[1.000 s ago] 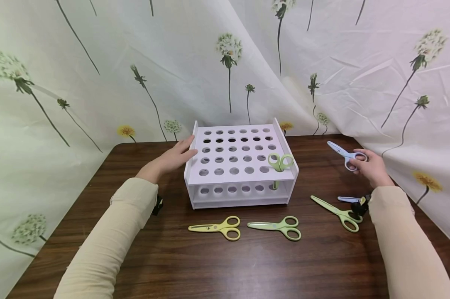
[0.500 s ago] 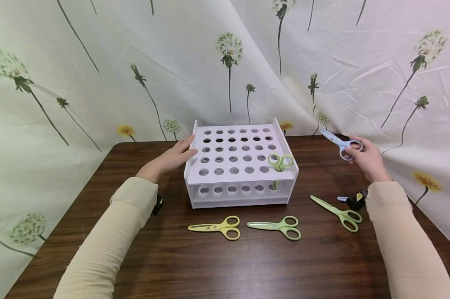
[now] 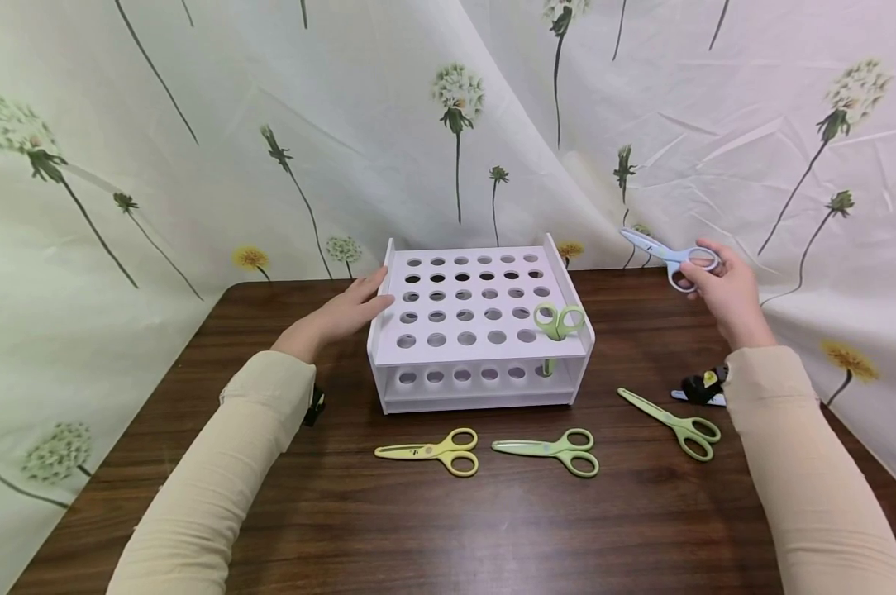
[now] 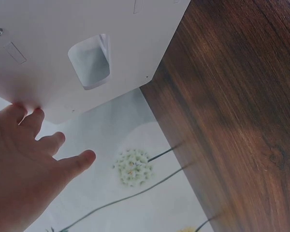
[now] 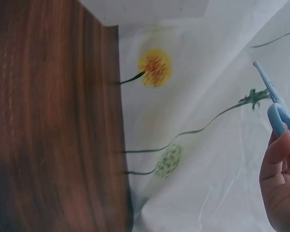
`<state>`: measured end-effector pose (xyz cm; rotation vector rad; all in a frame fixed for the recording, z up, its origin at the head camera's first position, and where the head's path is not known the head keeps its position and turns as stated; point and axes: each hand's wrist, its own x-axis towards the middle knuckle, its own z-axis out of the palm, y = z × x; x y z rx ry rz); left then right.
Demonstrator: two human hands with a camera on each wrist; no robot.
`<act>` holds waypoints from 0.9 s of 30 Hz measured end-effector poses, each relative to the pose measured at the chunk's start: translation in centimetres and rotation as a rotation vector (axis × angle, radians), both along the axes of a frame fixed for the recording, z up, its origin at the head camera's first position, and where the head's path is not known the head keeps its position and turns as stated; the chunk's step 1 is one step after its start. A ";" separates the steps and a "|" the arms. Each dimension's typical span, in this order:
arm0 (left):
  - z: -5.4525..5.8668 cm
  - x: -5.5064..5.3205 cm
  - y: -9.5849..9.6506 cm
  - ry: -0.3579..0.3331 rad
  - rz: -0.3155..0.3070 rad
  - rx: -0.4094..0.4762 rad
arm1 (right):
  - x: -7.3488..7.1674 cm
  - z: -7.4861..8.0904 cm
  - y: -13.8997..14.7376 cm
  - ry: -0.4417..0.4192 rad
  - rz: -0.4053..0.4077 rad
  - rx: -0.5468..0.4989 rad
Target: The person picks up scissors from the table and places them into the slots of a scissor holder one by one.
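Note:
My right hand (image 3: 731, 293) pinches light blue scissors (image 3: 652, 248) by the handle loops, raised over the far right of the table with the blades pointing left. In the right wrist view the blue scissors (image 5: 275, 99) stand out from the fingertips. My left hand (image 3: 336, 312) rests its fingertips on the left side wall of a white rack (image 3: 455, 351) with rows of round holes. The left wrist view has those fingers against the rack's side panel (image 4: 128, 53), which has a cut-out. Green scissors (image 3: 558, 321) stand handles up in the rack's front right hole.
On the dark wood table (image 3: 448, 537), yellow scissors (image 3: 429, 452) and green scissors (image 3: 548, 449) lie before the rack. Further right lie more green scissors (image 3: 671, 423) and blue scissors (image 3: 704, 399), partly hidden by the right wrist. A flowered cloth (image 3: 388, 124) hangs behind.
My right hand has lifted the blue scissors upward and a little to the left. The left hand, the rack and the scissors on the table have stayed put.

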<state>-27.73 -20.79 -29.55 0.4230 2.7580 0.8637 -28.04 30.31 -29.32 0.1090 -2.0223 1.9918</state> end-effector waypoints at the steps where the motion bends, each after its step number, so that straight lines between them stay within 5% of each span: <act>1: 0.0 0.0 0.0 0.000 0.000 0.000 | 0.0 0.2 -0.2 0.005 0.005 -0.014; 27: 0.1 0.0 0.0 0.003 0.005 0.012 | 0.9 3.9 -4.1 0.140 0.026 -0.031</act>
